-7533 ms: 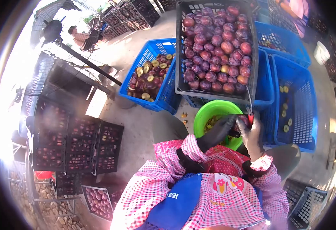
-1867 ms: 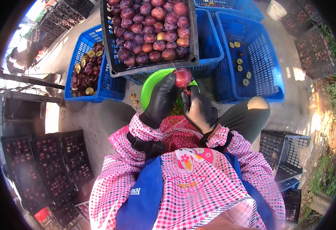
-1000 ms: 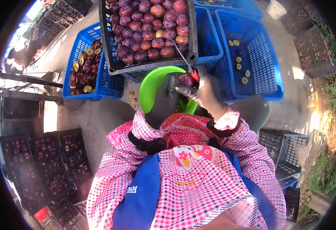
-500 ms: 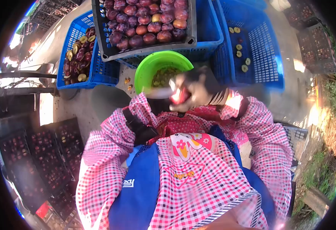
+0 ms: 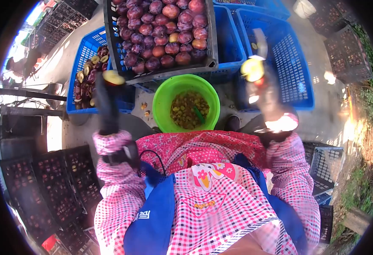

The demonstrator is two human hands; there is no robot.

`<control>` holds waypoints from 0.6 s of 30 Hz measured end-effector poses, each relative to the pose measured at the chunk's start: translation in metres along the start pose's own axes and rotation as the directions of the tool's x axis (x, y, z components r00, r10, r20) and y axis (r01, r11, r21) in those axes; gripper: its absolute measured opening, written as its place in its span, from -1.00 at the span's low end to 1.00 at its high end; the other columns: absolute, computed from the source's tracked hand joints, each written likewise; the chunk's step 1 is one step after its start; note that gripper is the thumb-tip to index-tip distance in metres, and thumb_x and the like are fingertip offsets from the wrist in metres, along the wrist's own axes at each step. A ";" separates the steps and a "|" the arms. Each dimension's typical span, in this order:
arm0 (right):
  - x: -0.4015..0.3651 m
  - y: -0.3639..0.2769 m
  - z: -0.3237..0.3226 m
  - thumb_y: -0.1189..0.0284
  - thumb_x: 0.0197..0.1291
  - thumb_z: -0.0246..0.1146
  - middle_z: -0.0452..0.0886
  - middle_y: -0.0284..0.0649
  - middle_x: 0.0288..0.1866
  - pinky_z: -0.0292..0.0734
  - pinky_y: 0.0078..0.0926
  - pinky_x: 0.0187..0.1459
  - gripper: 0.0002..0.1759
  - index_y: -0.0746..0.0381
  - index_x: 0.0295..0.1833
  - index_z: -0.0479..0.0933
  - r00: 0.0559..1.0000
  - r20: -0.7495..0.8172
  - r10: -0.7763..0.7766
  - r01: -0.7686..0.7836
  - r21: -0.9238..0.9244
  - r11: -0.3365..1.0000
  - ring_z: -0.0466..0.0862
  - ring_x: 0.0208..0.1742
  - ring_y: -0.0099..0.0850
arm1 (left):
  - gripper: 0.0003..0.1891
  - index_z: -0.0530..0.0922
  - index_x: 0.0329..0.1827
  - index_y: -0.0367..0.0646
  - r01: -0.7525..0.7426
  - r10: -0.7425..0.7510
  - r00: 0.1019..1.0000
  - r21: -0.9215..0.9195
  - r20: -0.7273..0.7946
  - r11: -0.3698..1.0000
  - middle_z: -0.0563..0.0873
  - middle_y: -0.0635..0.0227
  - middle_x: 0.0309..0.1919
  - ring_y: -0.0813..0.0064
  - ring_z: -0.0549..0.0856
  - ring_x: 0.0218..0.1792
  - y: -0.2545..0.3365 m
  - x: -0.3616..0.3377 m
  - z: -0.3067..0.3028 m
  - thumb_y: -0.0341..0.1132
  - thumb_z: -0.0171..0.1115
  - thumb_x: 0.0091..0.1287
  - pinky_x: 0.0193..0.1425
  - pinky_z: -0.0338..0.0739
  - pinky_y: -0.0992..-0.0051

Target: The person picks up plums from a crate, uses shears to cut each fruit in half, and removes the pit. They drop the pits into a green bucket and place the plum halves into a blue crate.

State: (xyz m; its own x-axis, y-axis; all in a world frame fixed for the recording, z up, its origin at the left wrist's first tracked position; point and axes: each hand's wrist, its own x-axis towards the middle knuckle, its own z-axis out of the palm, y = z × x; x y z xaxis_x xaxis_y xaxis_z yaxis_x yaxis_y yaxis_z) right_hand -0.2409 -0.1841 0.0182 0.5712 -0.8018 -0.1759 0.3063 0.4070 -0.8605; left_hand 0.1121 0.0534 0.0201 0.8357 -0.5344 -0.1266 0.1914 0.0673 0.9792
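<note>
My left hand, dark-gloved and blurred, is closed on a plum half with its yellow cut face showing, beside the left blue crate of cut plums. At the right, my right hand is blurred and closed round another plum half, yellow side up, at the near edge of the right blue crate. A pale blade sticks out beyond that half. Between my hands stands a green bucket holding small yellow-brown pieces and a green object.
A black crate of whole plums rests ahead on blue crates. Dark trays of fruit lie at the left, more crates at the far right. A white bucket stands at the top right.
My hands were together over the green bucket around a red plum. They have moved apart, left and right, each now with a half. The bucket's inside has come into full view.
</note>
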 end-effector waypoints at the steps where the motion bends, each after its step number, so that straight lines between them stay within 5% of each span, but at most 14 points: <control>1: 0.009 -0.020 -0.014 -0.01 0.30 0.22 0.51 -0.42 -0.50 0.18 -0.73 -0.64 -0.56 0.16 -0.01 0.53 0.970 -0.157 -0.184 0.144 -0.241 0.960 0.37 -0.65 -0.67 | -0.53 0.57 0.02 -0.28 -0.310 0.423 0.904 0.580 -0.066 0.753 0.70 0.12 -0.16 0.24 0.71 -0.17 0.014 0.020 -0.031 0.02 0.01 0.49 -0.06 0.59 0.32; 2: 0.005 -0.051 -0.016 -0.07 0.28 0.22 0.54 -0.39 -0.49 0.33 -0.68 -0.54 -0.47 0.21 -0.01 0.55 0.932 -0.243 -0.270 -0.009 -0.758 0.652 0.50 -0.54 -0.66 | -0.61 0.57 0.03 -0.30 -0.341 0.735 0.665 0.929 0.131 0.143 0.70 0.09 -0.19 0.27 0.71 -0.16 0.026 0.037 -0.050 -0.09 0.12 0.47 -0.12 0.58 0.35; 3: 0.021 -0.059 -0.041 -0.10 0.26 0.24 0.62 -0.29 -0.44 0.49 -0.54 -0.37 -0.41 0.25 -0.02 0.56 0.828 0.021 -0.560 0.129 -0.980 0.154 0.63 -0.42 -0.55 | -0.61 0.57 0.03 -0.30 -0.340 0.739 0.660 0.930 0.133 0.136 0.70 0.09 -0.19 0.27 0.71 -0.16 0.031 0.042 -0.041 -0.09 0.12 0.47 -0.12 0.58 0.35; 4: 0.027 -0.067 -0.051 -0.10 0.22 0.27 0.68 -0.17 -0.34 0.54 -0.40 -0.23 -0.40 0.28 -0.05 0.57 0.784 0.027 -0.621 0.084 -0.994 0.063 0.69 -0.33 -0.35 | -0.59 0.57 0.06 -0.30 -0.426 0.686 0.703 0.883 0.186 0.197 0.71 0.06 -0.18 0.23 0.72 -0.15 0.034 0.043 -0.022 -0.08 0.14 0.45 -0.12 0.58 0.32; 6: 0.021 -0.071 -0.028 -0.06 0.20 0.32 0.68 -0.07 -0.28 0.53 -0.31 -0.21 -0.45 0.25 -0.06 0.58 0.855 -0.088 -0.511 0.132 -0.916 0.380 0.70 -0.26 -0.17 | -0.55 0.55 0.09 -0.32 -0.609 0.631 0.684 0.763 0.367 0.216 0.73 0.04 -0.17 0.14 0.74 -0.16 0.019 0.044 0.028 -0.06 0.18 0.41 -0.13 0.58 0.26; 7: 0.020 -0.064 -0.019 -0.06 0.20 0.32 0.68 -0.07 -0.28 0.53 -0.31 -0.21 -0.45 0.25 -0.06 0.58 0.854 -0.087 -0.513 0.132 -0.917 0.376 0.70 -0.26 -0.17 | -0.53 0.55 0.09 -0.34 -0.708 0.625 0.613 0.686 0.482 0.166 0.74 0.05 -0.17 0.09 0.75 -0.16 0.001 0.045 0.057 -0.05 0.20 0.39 -0.13 0.58 0.23; 8: 0.020 -0.055 -0.011 -0.01 0.20 0.33 0.67 -0.07 -0.28 0.53 -0.30 -0.21 -0.50 0.24 -0.08 0.58 0.854 -0.041 -0.518 0.139 -0.942 0.305 0.69 -0.25 -0.15 | -0.50 0.55 0.11 -0.29 -0.602 0.327 0.780 0.784 0.534 0.154 0.75 0.07 -0.11 0.04 0.75 -0.13 -0.016 0.054 0.081 -0.02 0.25 0.33 -0.10 0.59 0.17; 11: 0.013 -0.041 0.011 0.07 0.20 0.33 0.65 -0.06 -0.28 0.53 -0.28 -0.22 -0.59 0.21 -0.09 0.58 0.852 0.056 -0.520 0.174 -0.968 0.181 0.68 -0.24 -0.12 | -0.54 0.58 0.10 -0.20 -0.657 0.119 0.753 0.725 0.648 0.209 0.73 0.10 -0.05 0.05 0.73 -0.08 -0.046 0.055 0.145 -0.04 0.26 0.29 -0.08 0.60 0.15; 13: 0.009 -0.036 0.016 0.19 0.23 0.31 0.63 -0.04 -0.29 0.53 -0.26 -0.22 -0.69 0.20 -0.09 0.56 0.865 0.108 -0.491 0.194 -0.973 0.127 0.67 -0.26 -0.09 | -0.58 0.61 0.11 -0.06 -0.733 -0.093 0.680 0.672 0.727 -0.106 0.72 0.13 -0.04 0.09 0.73 -0.07 -0.073 0.067 0.168 -0.02 0.20 0.30 -0.11 0.61 0.16; 18: -0.002 -0.007 0.031 0.34 0.31 0.25 0.63 0.00 -0.28 0.53 -0.29 -0.23 -0.77 0.24 -0.03 0.53 0.867 0.256 -0.428 0.403 -0.864 0.300 0.67 -0.26 -0.07 | -0.65 0.61 0.01 -0.10 -0.737 -0.093 0.675 0.665 0.731 -0.119 0.72 0.14 -0.11 0.11 0.72 -0.14 -0.102 0.102 0.161 -0.07 0.09 0.36 -0.11 0.60 0.18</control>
State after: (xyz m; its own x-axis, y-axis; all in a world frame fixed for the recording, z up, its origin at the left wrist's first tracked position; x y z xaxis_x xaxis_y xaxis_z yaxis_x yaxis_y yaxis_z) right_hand -0.2201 -0.1718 0.0391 0.5588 -0.7574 0.3378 -0.3361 -0.5792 -0.7427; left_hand 0.0945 -0.1436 -0.0666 0.1702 -0.9835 -0.0607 -0.9811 -0.1749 0.0828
